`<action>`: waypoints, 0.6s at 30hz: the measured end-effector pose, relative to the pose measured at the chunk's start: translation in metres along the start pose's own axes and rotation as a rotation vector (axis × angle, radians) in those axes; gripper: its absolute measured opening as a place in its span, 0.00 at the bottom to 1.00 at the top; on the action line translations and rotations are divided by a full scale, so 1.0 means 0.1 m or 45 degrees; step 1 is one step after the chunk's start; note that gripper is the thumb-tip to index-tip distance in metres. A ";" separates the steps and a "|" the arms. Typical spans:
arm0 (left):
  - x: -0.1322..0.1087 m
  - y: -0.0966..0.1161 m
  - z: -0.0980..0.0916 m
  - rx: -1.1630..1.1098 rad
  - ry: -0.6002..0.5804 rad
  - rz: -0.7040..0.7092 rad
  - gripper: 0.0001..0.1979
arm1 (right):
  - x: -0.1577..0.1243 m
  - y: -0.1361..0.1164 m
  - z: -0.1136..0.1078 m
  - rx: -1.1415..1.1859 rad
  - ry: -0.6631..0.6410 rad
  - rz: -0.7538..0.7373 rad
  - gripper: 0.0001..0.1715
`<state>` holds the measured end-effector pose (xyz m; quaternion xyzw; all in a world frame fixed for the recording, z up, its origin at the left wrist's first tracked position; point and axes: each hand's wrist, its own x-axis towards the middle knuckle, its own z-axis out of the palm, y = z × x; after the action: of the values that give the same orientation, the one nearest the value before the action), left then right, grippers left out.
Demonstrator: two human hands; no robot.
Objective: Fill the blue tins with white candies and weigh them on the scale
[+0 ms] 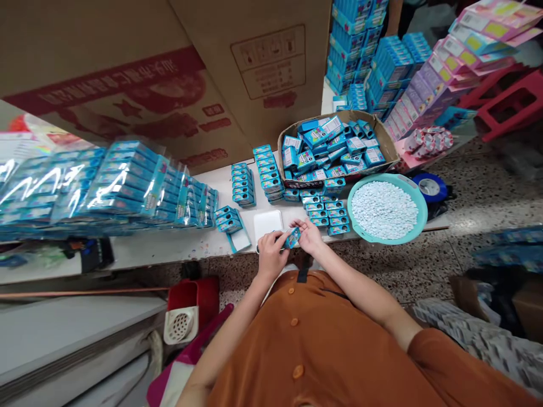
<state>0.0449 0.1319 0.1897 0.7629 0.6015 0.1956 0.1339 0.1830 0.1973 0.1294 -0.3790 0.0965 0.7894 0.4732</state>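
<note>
Just left of the teal basin [424, 212], your left hand [271, 254] and right hand [309, 236] pinch a small blue box [292, 238] between their fingertips, steadying it from both sides, with matching boxes [328, 217] stacked beside the basin within easy reach.

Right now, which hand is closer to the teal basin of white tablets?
The right hand is nearer; the teal basin lies to its right, not touching it. The left hand is farther, past the small blue box both hands hold.

Left hand [270, 254] and right hand [309, 236] hold a blue box [293, 238].
</note>
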 end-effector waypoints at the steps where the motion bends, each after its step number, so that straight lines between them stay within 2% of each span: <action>1: -0.01 0.00 0.00 0.012 -0.002 0.016 0.24 | -0.01 0.00 0.01 0.020 0.009 -0.007 0.21; 5: -0.03 0.00 0.01 0.058 -0.063 0.066 0.25 | 0.00 0.02 0.02 0.057 0.053 0.008 0.21; 9: -0.04 0.02 0.05 0.081 -0.089 0.074 0.26 | 0.04 0.08 -0.07 0.062 0.067 0.027 0.16; 13: -0.06 0.03 0.06 0.071 -0.048 0.076 0.25 | 0.07 0.11 -0.11 0.050 0.023 0.018 0.14; 18: -0.07 0.01 0.07 -0.060 0.020 -0.055 0.23 | 0.01 0.03 -0.09 0.123 0.081 0.069 0.19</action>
<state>0.0471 0.1256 0.1833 0.7448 0.6141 0.2126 0.1514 0.1847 0.1919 0.1220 -0.3779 0.1596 0.7840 0.4660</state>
